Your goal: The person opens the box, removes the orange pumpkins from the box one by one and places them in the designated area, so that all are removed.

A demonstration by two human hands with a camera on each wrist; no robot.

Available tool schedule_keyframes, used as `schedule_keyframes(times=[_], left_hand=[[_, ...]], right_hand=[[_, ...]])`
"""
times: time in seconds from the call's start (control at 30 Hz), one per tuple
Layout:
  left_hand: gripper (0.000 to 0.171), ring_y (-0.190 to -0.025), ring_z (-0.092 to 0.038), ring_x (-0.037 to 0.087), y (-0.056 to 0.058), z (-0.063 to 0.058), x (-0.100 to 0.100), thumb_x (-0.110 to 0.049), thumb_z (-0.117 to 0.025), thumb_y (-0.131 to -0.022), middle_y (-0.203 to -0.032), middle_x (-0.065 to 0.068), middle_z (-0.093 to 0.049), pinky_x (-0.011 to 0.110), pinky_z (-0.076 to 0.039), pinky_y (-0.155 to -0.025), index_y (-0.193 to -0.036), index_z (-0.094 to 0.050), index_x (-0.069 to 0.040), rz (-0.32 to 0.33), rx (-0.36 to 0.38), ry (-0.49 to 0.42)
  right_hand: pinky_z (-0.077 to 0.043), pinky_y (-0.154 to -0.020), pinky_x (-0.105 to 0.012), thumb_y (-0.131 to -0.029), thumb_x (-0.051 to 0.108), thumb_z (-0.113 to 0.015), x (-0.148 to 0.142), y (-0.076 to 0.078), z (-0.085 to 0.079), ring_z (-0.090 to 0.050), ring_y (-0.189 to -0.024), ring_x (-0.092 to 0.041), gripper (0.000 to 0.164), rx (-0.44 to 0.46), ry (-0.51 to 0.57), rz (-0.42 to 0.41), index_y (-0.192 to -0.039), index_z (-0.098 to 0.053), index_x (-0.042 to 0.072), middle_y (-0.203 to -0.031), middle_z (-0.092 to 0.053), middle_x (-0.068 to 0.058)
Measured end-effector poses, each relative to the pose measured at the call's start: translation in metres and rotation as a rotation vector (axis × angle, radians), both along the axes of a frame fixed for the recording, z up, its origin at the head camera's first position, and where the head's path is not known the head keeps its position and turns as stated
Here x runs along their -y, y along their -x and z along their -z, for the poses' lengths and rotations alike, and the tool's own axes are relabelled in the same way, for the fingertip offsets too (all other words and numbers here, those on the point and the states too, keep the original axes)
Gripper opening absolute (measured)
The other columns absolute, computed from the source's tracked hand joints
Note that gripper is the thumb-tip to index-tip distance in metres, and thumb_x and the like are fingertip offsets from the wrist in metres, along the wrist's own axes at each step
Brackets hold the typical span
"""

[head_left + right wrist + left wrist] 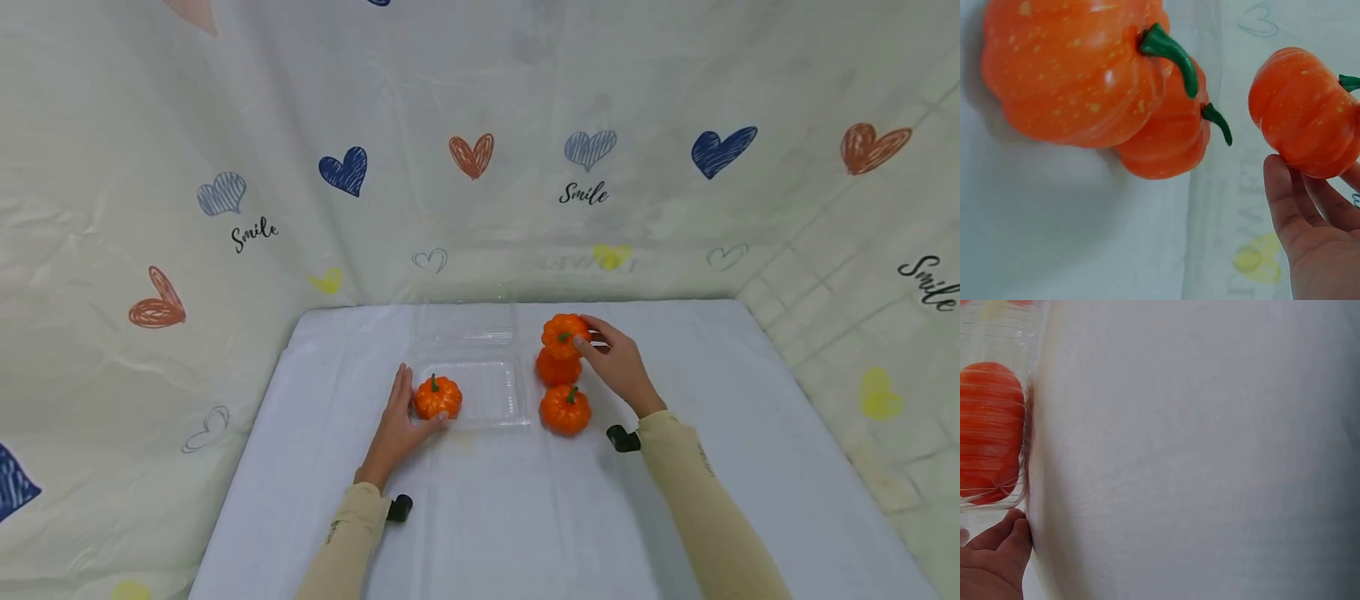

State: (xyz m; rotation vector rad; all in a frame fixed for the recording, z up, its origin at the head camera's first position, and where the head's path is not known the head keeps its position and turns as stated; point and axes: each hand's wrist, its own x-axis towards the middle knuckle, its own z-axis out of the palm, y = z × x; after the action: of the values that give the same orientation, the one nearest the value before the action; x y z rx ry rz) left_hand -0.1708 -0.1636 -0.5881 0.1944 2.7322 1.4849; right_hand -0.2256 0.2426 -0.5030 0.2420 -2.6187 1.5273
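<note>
A small orange pumpkin (pixel 562 335) with a green stem is held in my right hand (pixel 618 367), raised at the back of the table. In the right wrist view the fingertips grip this pumpkin (pixel 1304 112) from below. Two more pumpkins, one behind (pixel 558 368) and one in front (pixel 566 410), are on the cloth to the right of a clear plastic box (pixel 487 423). Another pumpkin (pixel 437 398) sits in the left part of the box. My left hand (pixel 401 429) rests against the box's front left corner, fingers straight along the side and thumb at the front.
The box's clear lid (pixel 465 321) stands open at its back. A white cloth (pixel 480 533) covers the table. Behind it hangs a pale sheet (pixel 517 83) printed with hearts and words. A small black device (pixel 400 508) is on my left wrist, another (pixel 623 439) on my right.
</note>
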Motion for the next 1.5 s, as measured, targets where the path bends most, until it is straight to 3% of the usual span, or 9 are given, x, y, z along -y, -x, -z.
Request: schedule_keyframes(times=[0.23, 0.53, 1.03, 1.5], left_hand=[[0.119, -0.160, -0.025, 0.034, -0.001, -0.003, 0.000, -0.057, -0.083, -0.089, -0.180, 0.003, -0.002, 0.050, -0.027, -0.125, -0.172, -0.014, -0.006, 0.004, -0.001, -0.008], [0.119, -0.161, -0.023, 0.032, -0.001, 0.000, 0.001, -0.057, -0.083, -0.089, -0.180, 0.000, -0.002, 0.049, -0.027, -0.126, -0.173, -0.013, -0.008, 0.007, 0.004, -0.011], [0.118, -0.161, -0.023, 0.030, 0.000, 0.000, 0.001, -0.059, -0.082, -0.089, -0.180, 0.000, -0.003, 0.048, -0.028, -0.125, -0.172, -0.015, -0.007, 0.003, 0.002, 0.000], [0.118, -0.161, -0.023, 0.032, 0.000, 0.001, -0.001, -0.057, -0.082, -0.090, -0.180, 0.001, -0.004, 0.049, -0.029, -0.125, -0.172, -0.015, -0.007, -0.004, 0.001, 0.007]], right_hand=[[-0.050, -0.109, -0.055, -0.111, 0.037, -0.061, -0.010, -0.003, 0.009, -0.061, -0.129, -0.038, 0.057, -0.007, -0.007, 0.076, -0.157, -0.053, 0.004, -0.153, -0.057, -0.018], [-0.050, -0.108, -0.056, -0.111, 0.046, -0.057, -0.028, -0.008, 0.016, -0.061, -0.127, -0.040, 0.064, 0.041, -0.030, 0.148, -0.157, -0.052, 0.002, -0.151, -0.058, -0.021], [-0.054, -0.102, -0.056, -0.113, 0.048, -0.049, -0.050, -0.018, 0.037, -0.061, -0.124, -0.044, 0.067, 0.108, -0.058, 0.257, -0.153, -0.053, -0.005, -0.152, -0.055, -0.027], [-0.052, -0.106, -0.059, -0.114, 0.047, -0.046, -0.055, -0.022, 0.057, -0.059, -0.127, -0.048, 0.067, 0.179, -0.101, 0.281, -0.152, -0.051, -0.009, -0.152, -0.053, -0.031]])
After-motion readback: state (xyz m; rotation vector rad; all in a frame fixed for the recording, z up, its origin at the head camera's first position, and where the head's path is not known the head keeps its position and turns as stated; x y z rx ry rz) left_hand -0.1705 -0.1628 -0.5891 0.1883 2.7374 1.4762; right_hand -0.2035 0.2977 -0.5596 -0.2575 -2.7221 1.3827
